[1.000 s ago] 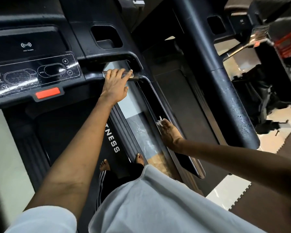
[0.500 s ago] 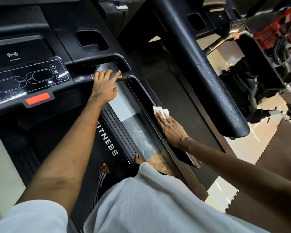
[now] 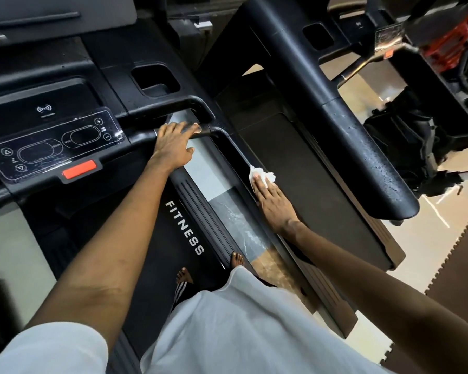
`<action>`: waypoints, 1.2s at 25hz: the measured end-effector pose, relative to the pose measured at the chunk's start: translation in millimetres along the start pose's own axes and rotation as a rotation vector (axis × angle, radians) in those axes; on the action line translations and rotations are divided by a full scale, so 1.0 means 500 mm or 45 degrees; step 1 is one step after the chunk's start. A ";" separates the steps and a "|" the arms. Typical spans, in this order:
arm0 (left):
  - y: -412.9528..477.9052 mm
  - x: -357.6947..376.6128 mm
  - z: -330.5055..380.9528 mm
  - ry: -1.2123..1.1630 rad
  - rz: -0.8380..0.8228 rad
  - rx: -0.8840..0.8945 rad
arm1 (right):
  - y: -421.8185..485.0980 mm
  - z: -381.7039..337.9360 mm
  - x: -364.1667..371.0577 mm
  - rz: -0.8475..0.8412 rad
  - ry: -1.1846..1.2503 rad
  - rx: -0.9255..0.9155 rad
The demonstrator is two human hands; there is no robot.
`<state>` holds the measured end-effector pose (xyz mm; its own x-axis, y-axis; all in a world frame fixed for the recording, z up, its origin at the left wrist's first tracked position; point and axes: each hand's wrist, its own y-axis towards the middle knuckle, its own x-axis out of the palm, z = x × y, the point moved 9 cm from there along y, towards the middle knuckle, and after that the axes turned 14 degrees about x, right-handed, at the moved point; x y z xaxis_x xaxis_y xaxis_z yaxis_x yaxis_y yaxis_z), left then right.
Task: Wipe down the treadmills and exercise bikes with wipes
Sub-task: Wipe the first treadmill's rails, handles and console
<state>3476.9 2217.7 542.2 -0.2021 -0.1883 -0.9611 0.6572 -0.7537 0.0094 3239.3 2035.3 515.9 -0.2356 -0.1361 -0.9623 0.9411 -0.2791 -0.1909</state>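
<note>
I stand on a black treadmill, whose control console [image 3: 52, 141] with a red stop key is at the left. My left hand [image 3: 174, 143] grips the front handlebar [image 3: 211, 129], fingers curled over the metal grip. My right hand [image 3: 272, 199] lies flat on the treadmill's right side handrail [image 3: 235, 152] and presses a crumpled white wipe [image 3: 262, 175] against it with straight fingers. The wipe shows past my fingertips.
A second treadmill's belt [image 3: 303, 163] lies right of the handrail. Its thick black arm [image 3: 362, 147], beaded with droplets, slants over it. Red and black gym equipment [image 3: 454, 41] stands at the top right. Foam floor mats [image 3: 443, 279] cover the lower right. My bare feet [image 3: 184, 275] rest on the belt.
My right hand has slid the wipe up along the side handrail towards the console. The left hand has kept its hold on the front handlebar.
</note>
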 end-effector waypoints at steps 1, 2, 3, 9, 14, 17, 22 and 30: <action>-0.002 -0.001 -0.001 -0.005 -0.013 0.002 | 0.010 0.000 0.003 -0.016 0.013 0.015; -0.005 -0.001 -0.002 -0.006 -0.036 0.006 | 0.032 -0.006 -0.001 -0.041 0.056 0.029; -0.007 -0.001 -0.003 -0.010 -0.060 0.011 | 0.061 -0.018 -0.010 -0.070 0.103 0.039; -0.012 -0.009 -0.012 -0.055 -0.093 -0.004 | 0.154 -0.046 -0.042 -0.079 0.384 0.150; -0.011 -0.004 -0.016 -0.114 -0.057 -0.032 | 0.159 -0.047 -0.043 -0.032 0.411 0.165; -0.013 -0.013 -0.017 -0.119 -0.023 -0.039 | 0.228 -0.073 -0.066 -0.043 0.403 0.065; -0.014 -0.031 -0.020 -0.074 0.036 -0.114 | 0.249 -0.050 -0.057 -0.092 0.690 0.152; 0.008 -0.038 -0.028 -0.080 0.182 -0.286 | 0.297 -0.039 -0.072 -0.019 0.812 0.119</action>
<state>3493.2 2227.0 556.7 -0.1359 -0.3266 -0.9353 0.8257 -0.5591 0.0753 3392.2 2017.5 518.4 -0.0311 0.4526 -0.8912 0.9070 -0.3619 -0.2155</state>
